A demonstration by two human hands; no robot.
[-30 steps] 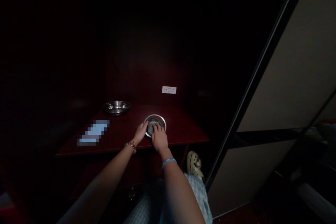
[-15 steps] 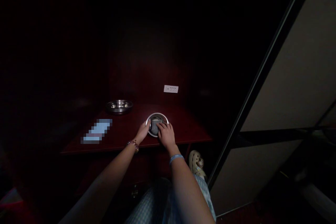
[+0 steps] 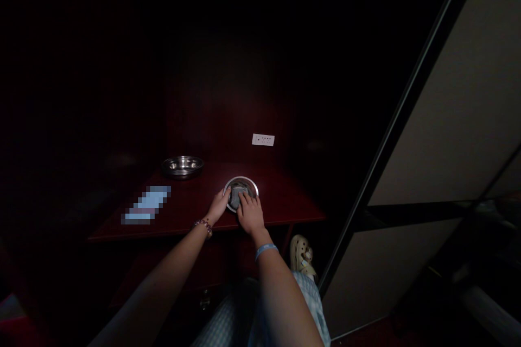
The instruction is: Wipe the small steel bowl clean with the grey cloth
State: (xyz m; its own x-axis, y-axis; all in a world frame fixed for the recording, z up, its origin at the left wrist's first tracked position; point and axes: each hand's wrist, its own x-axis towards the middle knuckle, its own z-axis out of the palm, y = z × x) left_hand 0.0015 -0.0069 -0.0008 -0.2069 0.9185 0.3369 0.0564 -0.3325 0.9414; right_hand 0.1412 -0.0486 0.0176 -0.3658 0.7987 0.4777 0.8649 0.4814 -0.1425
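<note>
A round steel bowl [image 3: 226,185] with a bright rim rests near the front edge of a dark red wooden desk [image 3: 285,203]. My left hand [image 3: 217,206] grips its left side, thumb over the rim. My right hand [image 3: 251,214] reaches over the front right of the rim, fingers spread and dipping inside. Under those fingertips lies a grey, textured patch [image 3: 235,198]; whether it is a cloth or the bowl's bottom I cannot tell. Beyond my left hand stands a stack of shallow steel dishes [image 3: 183,167], touched by neither hand.
A blurred light-blue flat object [image 3: 147,205] lies on the desk's left side. On the back wall is a white socket plate [image 3: 263,140]. My foot in a beige clog [image 3: 302,254] is below at right, beside a pale sliding panel [image 3: 427,152]. Surroundings are very dark.
My right hand's fingers have shifted slightly inside the bowl, reaching a bit farther toward its far side. My left hand keeps its hold. The whole view has moved a little.
</note>
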